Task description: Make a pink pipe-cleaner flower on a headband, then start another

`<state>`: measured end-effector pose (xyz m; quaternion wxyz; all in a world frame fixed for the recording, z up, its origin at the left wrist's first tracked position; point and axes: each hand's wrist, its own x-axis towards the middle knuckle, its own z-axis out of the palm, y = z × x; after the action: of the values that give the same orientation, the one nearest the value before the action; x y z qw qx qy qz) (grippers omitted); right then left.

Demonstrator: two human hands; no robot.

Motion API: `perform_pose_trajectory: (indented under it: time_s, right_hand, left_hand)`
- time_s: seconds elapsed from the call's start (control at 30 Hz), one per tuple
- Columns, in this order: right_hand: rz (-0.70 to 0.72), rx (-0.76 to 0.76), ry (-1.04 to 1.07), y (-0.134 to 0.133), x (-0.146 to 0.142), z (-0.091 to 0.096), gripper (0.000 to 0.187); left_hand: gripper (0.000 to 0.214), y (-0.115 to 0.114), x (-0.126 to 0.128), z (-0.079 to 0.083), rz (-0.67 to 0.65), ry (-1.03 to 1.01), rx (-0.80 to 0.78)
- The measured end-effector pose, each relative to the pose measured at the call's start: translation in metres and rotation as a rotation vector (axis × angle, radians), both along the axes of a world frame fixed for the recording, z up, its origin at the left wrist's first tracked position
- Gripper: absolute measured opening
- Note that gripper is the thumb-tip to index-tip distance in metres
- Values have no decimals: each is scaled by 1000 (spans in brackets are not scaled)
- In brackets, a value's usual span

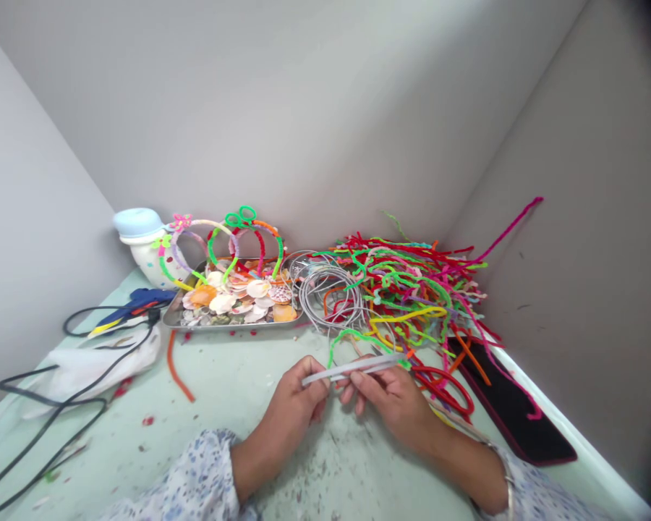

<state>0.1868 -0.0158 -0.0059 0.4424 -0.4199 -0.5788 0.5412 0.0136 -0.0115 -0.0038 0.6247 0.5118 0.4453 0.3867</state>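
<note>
A thin grey band (325, 376), bent back on itself like a narrow headband, spans the space between my two hands. My left hand (298, 398) pinches one end of it between thumb and fingers. The other part sits in the closed fingers of my right hand (393, 398). A bright green pipe cleaner (352, 333) arches just behind the band, from near my left fingertips to my right hand; whether it is held or lies on the table I cannot tell. Beyond my hands lies a coil of grey wire (330, 297).
Several colourful pipe cleaners (406, 282) form a heap at back right, beside a black pad (521, 412). A metal tray (239, 327) holds shells; wrapped headbands (209, 224) stand in it. Left are a blue-lidded white container (152, 253), blue-handled tool (135, 304), plastic bag (108, 362) and black cable (59, 405).
</note>
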Motion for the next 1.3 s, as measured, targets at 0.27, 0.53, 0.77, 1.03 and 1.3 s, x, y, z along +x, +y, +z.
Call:
perform_pose_trajectory:
  time_s: [0.27,0.53,0.77,1.03,1.3]
  right_hand:
    - [-34,-82,120,6,1,5,28]
    - [-11,-120,145,8,1,2,31]
    - [-2,-122,123,7,0,5,30]
    - [7,-84,126,6,1,4,27]
    - [1,-41,85,3,2,2,24]
  left_hand:
    - [19,-2,2,-2,0,-105,1]
    - [17,-2,1,-2,13,-80,81]
    - [13,-3,1,-4,65,36,124]
    - [19,-2,2,-2,91,72,114]
    - [21,-2,3,0,118,107,94]
